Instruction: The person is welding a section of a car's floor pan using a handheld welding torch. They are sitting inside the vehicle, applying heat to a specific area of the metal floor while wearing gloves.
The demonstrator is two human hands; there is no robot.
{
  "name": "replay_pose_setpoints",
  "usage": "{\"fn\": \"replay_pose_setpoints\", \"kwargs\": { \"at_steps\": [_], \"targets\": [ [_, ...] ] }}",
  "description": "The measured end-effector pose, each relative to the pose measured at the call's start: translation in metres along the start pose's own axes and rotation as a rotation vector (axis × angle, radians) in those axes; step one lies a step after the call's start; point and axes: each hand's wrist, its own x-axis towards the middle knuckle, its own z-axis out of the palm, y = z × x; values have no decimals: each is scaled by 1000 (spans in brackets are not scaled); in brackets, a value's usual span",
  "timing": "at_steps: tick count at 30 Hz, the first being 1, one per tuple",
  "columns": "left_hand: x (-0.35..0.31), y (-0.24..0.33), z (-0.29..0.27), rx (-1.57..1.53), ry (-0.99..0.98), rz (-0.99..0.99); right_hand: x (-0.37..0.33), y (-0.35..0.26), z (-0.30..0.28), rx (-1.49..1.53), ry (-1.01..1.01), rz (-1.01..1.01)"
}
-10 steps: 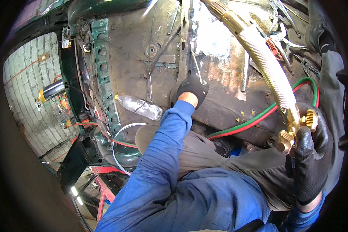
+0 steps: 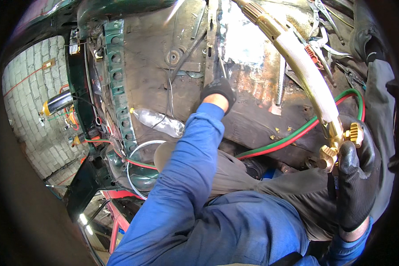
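Observation:
My right hand (image 2: 357, 177), in a black glove, is shut on the brass valve end of a gas torch (image 2: 306, 75). The torch's ribbed silver handle and brass neck run up and away to the top of the view. A green and a red hose (image 2: 288, 137) lead from it across my lap. My left hand (image 2: 217, 93), also black-gloved with a blue sleeve, reaches forward onto the rusty floor panel (image 2: 252, 80) of a car body. It grips the lower end of a long dark metal tool (image 2: 213, 40) that stands up from the fist.
A clear plastic bottle (image 2: 157, 122) lies on the panel beside a green perforated rail (image 2: 115, 80). Locking pliers (image 2: 323, 46) lie at the upper right. A white wire loop (image 2: 137, 168) hangs by the sill. Paved brick ground (image 2: 26, 115) and a yellow-black object (image 2: 53, 104) show outside at left.
My left hand sits slightly farther forward on the panel. The torch and my right hand have kept their place.

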Motion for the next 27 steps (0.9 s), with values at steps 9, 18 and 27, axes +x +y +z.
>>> {"fn": "replay_pose_setpoints", "kwargs": {
  "at_steps": [9, 18, 27],
  "targets": [
    [11, -78, 18, 119, -11, 176, 8, -12, 8, -84, -3, 8],
    [9, -82, 15, 63, -20, 174, 12, -3, 24, -109, -27, -10],
    [13, -94, 40, -115, 79, 236, 16, 12, 43, -142, 107, -38]
  ]
}}
